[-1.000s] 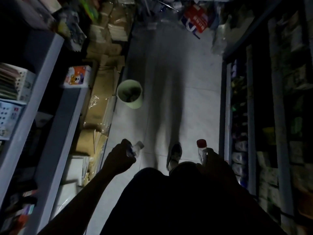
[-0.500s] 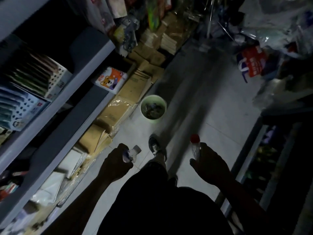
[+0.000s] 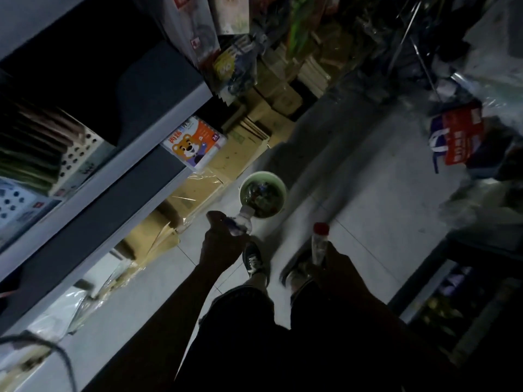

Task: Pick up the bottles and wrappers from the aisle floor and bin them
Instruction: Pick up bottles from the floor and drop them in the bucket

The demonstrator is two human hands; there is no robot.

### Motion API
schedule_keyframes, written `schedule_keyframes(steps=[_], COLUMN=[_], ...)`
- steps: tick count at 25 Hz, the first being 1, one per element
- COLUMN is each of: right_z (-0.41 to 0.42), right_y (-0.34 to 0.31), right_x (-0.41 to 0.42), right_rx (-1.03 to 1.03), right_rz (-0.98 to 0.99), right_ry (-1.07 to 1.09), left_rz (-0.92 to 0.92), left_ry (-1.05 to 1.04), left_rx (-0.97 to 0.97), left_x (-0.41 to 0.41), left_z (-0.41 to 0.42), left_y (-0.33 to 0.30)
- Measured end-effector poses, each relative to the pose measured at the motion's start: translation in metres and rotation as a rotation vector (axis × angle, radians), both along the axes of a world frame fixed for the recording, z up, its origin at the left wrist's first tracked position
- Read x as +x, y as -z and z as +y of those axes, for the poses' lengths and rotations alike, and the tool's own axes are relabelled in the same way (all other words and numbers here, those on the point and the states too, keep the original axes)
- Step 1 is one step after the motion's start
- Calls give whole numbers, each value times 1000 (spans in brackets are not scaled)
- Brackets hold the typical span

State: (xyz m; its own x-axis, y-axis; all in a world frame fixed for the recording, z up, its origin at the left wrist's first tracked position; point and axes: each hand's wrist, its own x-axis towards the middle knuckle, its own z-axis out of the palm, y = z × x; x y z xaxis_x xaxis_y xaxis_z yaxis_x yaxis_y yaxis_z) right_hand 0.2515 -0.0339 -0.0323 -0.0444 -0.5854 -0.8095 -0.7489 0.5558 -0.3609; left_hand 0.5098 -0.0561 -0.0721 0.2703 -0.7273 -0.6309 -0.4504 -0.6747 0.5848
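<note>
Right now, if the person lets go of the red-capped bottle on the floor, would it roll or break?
The red-capped bottle, gripped by the right hand, looks like thin clear plastic and seems empty, so probably light and unlikely to break. Its round slim body would likely tip and roll on the smooth tiled floor. The cap appears on, so little should spill.

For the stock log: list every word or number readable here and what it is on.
"24": in a small circle on the orange tiger-picture box on the lower shelf.
Characters above the tiger on that box: too blurred to read.
White print on the red bag: blurred, unreadable.
Bottle labels: unreadable.
</note>
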Motion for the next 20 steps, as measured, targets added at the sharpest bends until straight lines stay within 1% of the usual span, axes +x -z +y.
schedule_keyframes(steps=[3, 6, 8, 10, 12, 14, 15, 17, 18, 20], right_z=[-53, -106, -137, -163, -186, -206, -214, -221, -227, -228], right_y=[48, 130, 190, 258, 325, 395, 429, 485, 498, 515], right_x=[8, 15, 17, 20, 24, 29, 32, 39, 42, 46], right_rx=[44, 169, 226, 241, 226, 189, 167, 149, 149, 173], right_rz=[-119, -164, -177, -182, -195, -183, -175, -167, -158, -134], right_ry=[95, 227, 252, 261, 212, 11, -69, -82, -76, -86], left_rz=[98, 111, 77, 44, 63, 87, 86, 86, 59, -13], left_ry=[-255, -493, -525, -574, -700, -822, -846, -869, -857, -714], left_rx=[87, 184, 238, 297, 362, 404, 403, 387, 406, 493], left_x=[-24, -51, -70, -84, -88, -88, -87, -86, -85, -84], left_z=[-42, -77, -96, -109, -116, -118, -120, -125, -127, -125], left_y=[46, 119, 172, 240, 309, 381, 412, 455, 471, 487])
